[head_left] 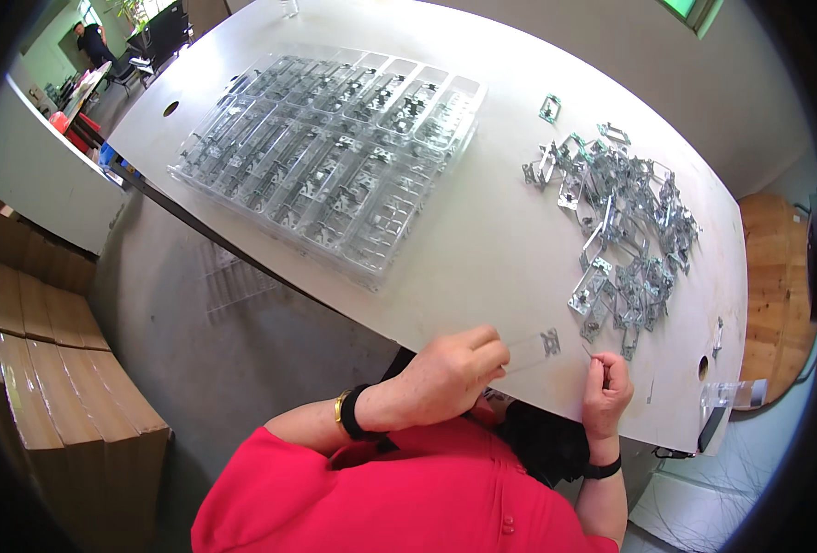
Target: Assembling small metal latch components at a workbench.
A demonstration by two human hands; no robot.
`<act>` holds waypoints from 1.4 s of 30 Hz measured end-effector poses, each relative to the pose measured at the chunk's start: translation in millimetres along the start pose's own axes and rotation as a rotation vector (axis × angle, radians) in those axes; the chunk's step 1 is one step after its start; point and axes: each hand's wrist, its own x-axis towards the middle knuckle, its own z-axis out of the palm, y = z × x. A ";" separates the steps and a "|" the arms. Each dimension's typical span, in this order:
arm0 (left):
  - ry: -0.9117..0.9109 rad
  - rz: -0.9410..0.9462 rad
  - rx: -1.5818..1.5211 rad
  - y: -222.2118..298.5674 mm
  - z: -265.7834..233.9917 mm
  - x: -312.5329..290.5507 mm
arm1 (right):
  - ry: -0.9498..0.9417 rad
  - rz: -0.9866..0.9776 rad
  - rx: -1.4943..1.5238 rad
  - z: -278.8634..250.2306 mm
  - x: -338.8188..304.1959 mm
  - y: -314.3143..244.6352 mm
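Observation:
My left hand [454,376] is closed in a pinch near the table's front edge. From its fingertips a thin metal bracket [550,343] reaches to the right, smeared by motion, with a darker end piece. To its right, my right hand [608,394] is closed too, thumb against fingers, on a thin metal pin [588,351] whose tip sticks out at the upper left. The two hands are apart. Just beyond the right hand lies a tangled heap of silvery metal brackets [602,244].
A clear plastic tray [371,276], its compartments filled with rows of metal parts, sits on the white table [500,230] at the left. Clear plastic items [735,394] lie at the right edge. Cardboard boxes [67,387] are stacked on the floor. A person [92,44] is far back.

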 end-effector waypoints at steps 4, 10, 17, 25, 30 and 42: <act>0.026 0.117 -0.030 16.5 -30.4 -4.9 | -0.016 -0.025 0.011 0.7 0.3 4.9; 0.486 0.046 0.023 34.6 -82.1 -25.3 | -0.070 0.076 0.036 -1.3 -0.5 4.2; 1.028 0.070 0.009 25.3 -111.4 -51.3 | -0.061 0.005 -0.036 1.2 -0.3 2.7; 0.960 -0.106 0.163 17.4 -112.3 -18.6 | -0.068 0.039 -0.027 0.0 0.4 6.2; 0.750 0.009 0.456 -1.6 -107.2 7.4 | -0.060 0.001 -0.046 0.0 0.1 5.8; 0.667 0.009 0.570 -12.2 -112.9 24.5 | -0.063 0.027 -0.046 1.3 1.1 1.1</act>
